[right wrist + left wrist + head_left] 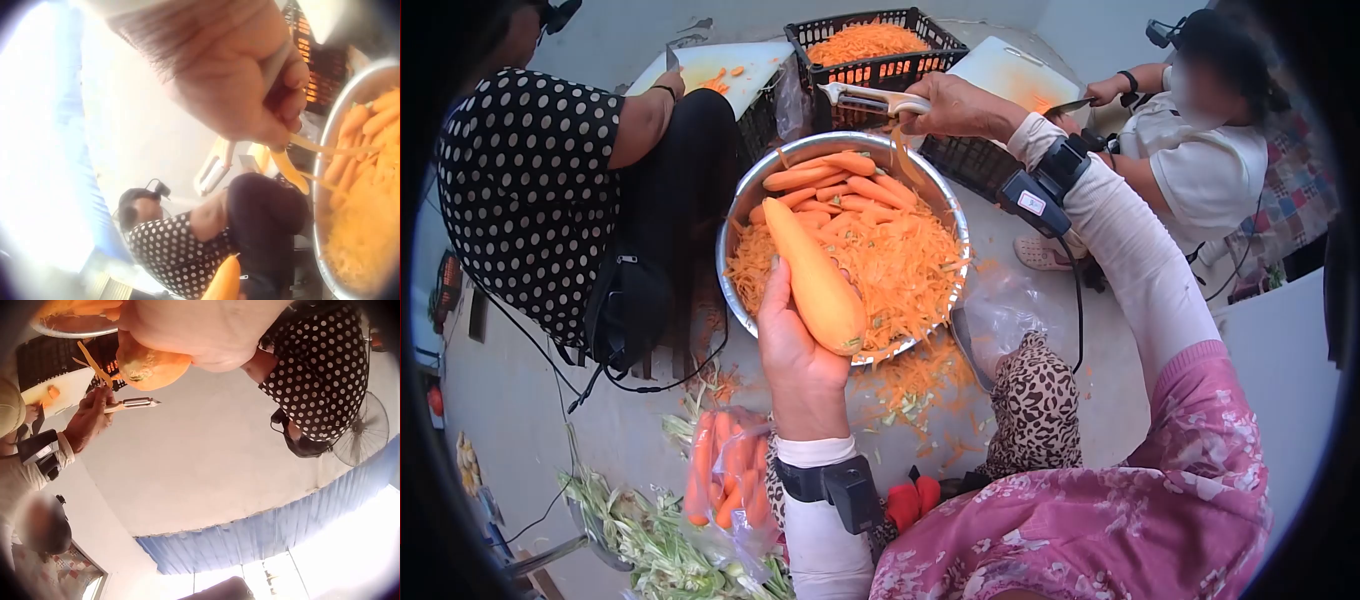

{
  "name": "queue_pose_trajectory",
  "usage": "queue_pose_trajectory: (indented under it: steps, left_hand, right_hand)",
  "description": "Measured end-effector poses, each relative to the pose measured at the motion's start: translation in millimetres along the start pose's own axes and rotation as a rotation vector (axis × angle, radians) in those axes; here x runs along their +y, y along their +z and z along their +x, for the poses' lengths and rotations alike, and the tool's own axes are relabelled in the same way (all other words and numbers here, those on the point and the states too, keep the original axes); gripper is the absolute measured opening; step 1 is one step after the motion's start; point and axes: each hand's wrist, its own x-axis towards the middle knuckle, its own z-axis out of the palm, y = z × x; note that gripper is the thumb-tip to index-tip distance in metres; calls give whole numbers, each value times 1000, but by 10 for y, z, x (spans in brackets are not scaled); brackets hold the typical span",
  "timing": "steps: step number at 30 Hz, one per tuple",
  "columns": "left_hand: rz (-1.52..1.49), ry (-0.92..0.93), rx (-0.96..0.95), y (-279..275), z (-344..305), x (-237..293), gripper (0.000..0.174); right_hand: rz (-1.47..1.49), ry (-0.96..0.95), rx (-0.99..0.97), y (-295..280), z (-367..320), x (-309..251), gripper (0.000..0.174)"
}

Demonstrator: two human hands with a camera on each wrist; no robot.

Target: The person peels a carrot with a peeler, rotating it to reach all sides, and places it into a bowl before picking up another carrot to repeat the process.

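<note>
My left hand (800, 355) holds a thick, peeled-looking carrot (818, 285) above the basin, its thumb along the left side and its blunt end toward me. In the left wrist view the carrot's stem end (147, 372) shows a rough greenish crown. Up and to the right, apart from the carrot, my right hand (965, 105) grips a pale-handled peeler (870, 97). A long strip of peel (289, 172) dangles from the right hand's fingers. Beneath both hands stands a round metal basin (725, 250) with whole peeled carrots (830, 185) over a heap of orange peelings (890, 265).
A black crate (955, 50) of orange shreds stands beyond the basin, between two cutting boards (750, 62) where two people work with knives. Bagged carrots (725, 470) and leafy scraps (650, 535) lie at lower left. Peelings (920, 385) litter the floor before the basin.
</note>
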Motion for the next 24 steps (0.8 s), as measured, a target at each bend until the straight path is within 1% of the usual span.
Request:
queue_pose_trajectory:
  steps: [2, 3, 5, 6, 7, 9, 10, 11, 13, 14, 16, 19, 21, 24]
  left_hand:
    - [9, -14, -48, -11, -9, -21, 34]
    - [14, -30, -84, -16, -18, -28, 32]
    - [14, -25, -73, 13, -42, -26, 33]
    - [-4, -24, -36, 32, -55, -26, 33]
    - [-20, -24, 0, 45, -59, -24, 34]
    - [-20, -19, -6, 26, -58, -23, 34]
    - [-20, -16, -5, 12, -56, -19, 34]
    - [-9, -14, -11, -1, -53, -15, 34]
    - [-34, -24, -50, -26, -44, -14, 34]
    - [-25, -23, -56, -21, -37, -15, 34]
    - [-44, -24, -17, -17, -37, -21, 33]
    - [-44, -39, -21, -15, -44, -14, 34]
    - [-35, -42, -35, -31, -26, -26, 34]
    - [-28, -67, -45, 2, -30, -72, 33]
  right_hand:
    - [-123, -54, 44, -102, 138, 38, 12]
    - [-126, -56, 46, -133, 168, 6, 12]
    - [-279, -189, 199, -175, 218, -65, 13]
    - [-271, -138, 186, -218, 246, -98, 13]
    - [-273, -137, 192, -240, 297, -82, 13]
    - [-296, -175, 286, -300, 395, -103, 25]
    - [-202, -195, 314, -309, 422, -126, 22]
    - [-197, -195, 327, -337, 455, -146, 22]
    - [-212, -136, 316, -411, 493, -244, 21]
    - [-206, -150, 316, -420, 564, -221, 11]
    - [-183, -131, 301, -446, 607, -268, 11]
    - [-156, -95, 265, -491, 620, -435, 11]
    - [-314, -149, 250, -525, 639, -500, 12]
    - [-317, -155, 241, -530, 709, -499, 12]
